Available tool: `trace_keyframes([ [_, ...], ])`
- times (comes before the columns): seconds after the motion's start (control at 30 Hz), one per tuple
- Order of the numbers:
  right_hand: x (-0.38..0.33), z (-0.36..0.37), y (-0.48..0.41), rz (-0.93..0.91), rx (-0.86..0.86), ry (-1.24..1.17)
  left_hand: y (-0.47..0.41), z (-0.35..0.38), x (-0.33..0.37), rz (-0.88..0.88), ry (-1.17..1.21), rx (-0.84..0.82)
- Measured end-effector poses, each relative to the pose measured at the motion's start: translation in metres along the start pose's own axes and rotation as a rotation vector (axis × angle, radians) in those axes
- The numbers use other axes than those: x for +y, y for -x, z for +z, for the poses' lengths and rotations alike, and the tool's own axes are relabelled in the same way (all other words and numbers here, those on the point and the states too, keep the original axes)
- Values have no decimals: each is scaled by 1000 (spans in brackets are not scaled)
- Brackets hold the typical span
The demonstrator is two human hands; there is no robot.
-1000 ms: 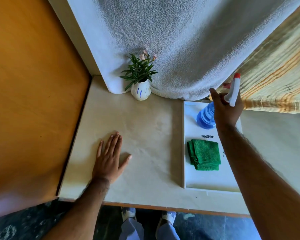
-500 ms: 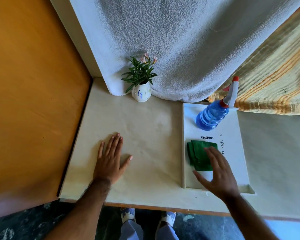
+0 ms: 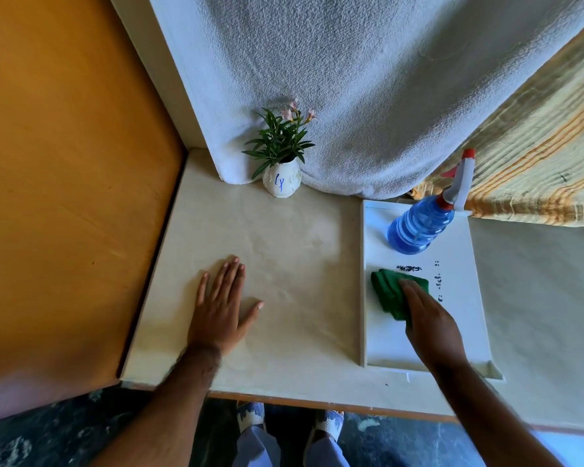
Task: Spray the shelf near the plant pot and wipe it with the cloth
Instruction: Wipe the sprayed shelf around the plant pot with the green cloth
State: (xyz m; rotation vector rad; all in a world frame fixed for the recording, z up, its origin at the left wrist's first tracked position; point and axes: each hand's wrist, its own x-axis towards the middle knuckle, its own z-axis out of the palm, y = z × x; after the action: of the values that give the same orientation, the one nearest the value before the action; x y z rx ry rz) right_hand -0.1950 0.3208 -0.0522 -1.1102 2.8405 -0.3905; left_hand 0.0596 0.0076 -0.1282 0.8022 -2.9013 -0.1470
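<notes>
Two hands showed. My right hand [image 3: 430,326] lay on the one green cloth [image 3: 393,294], fingers pressing it, grip unclear, in the white tray [image 3: 452,352]. At 12 o'clock stood one spray bottle [image 3: 418,227], leaning, nozzle toward 1 o'clock. My left hand [image 3: 221,311] rested flat and spread on the shelf [image 3: 284,251]; one plant pot [image 3: 281,178] stood at its 1 o'clock.

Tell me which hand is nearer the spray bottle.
Right. The right hand rests on the green cloth in the white tray, just in front of the spray bottle. The left hand lies flat on the shelf, well left of it.
</notes>
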Motion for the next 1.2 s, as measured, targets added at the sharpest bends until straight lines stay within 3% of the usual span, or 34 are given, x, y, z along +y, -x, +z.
trace_keyframes([
  [0.1, -24, -13, -11, -5, 78, -88, 0, 0, 0, -4, 6, -10],
  [0.37, -133, 0, -105, -609, 163, -98, -2, -4, 0, -18, 17, -80],
  [0.57, -176, 15, -187, -836, 188, 15, -1, -4, 0, -20, 5, -75],
  [0.8, -179, 27, -222, -931, 206, 98, -2, -6, 0, -26, -5, -107],
  [1.07, -178, 49, -210, -870, 22, 2, -2, -7, 0, -31, -12, -117],
  [1.2, -184, 43, -208, -884, 45, -28, -2, -6, 0, -38, 4, -110],
])
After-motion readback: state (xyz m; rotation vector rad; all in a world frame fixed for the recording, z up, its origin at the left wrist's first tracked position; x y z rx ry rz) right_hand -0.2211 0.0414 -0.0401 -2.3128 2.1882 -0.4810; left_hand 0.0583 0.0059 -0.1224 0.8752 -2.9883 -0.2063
